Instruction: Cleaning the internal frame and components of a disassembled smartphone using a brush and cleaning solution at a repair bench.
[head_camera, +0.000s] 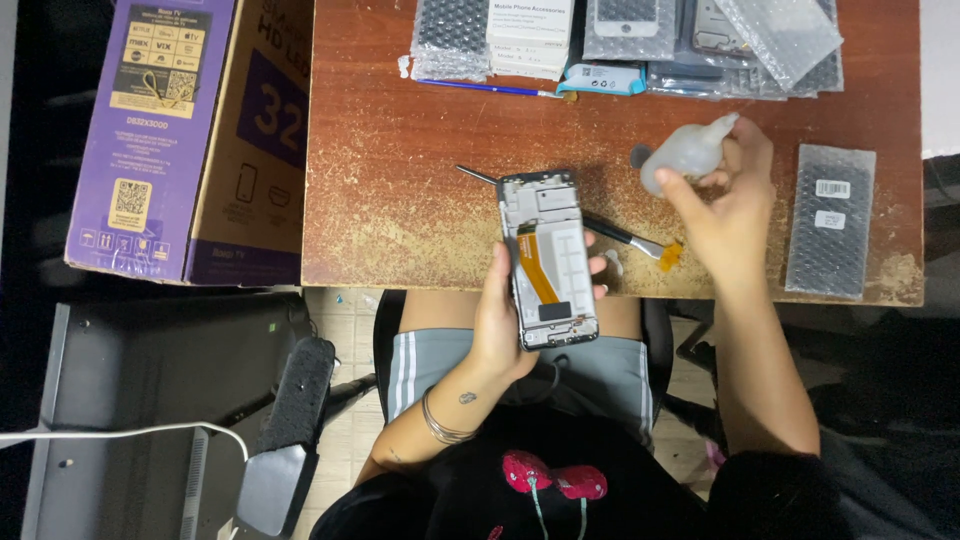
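My left hand (497, 320) grips an opened phone frame (548, 258) upright over the table's near edge, its white inner plate and an orange flex ribbon facing up. My right hand (728, 205) holds a small translucent plastic bottle (686, 152) tilted above the table, to the right of the phone. A thin brush with an orange tip (640, 243) lies on the wood just behind the phone, and a metal tool's end (474, 175) pokes out at the phone's upper left.
The worn brown table (400, 180) carries bubble-wrapped parts (450, 38), a white box (530, 35), a blue-handled brush (490, 88) and a wrapped panel (830, 220) at the right. A large purple and brown carton (190, 130) sits left. A chair armrest (295, 395) stands lower left.
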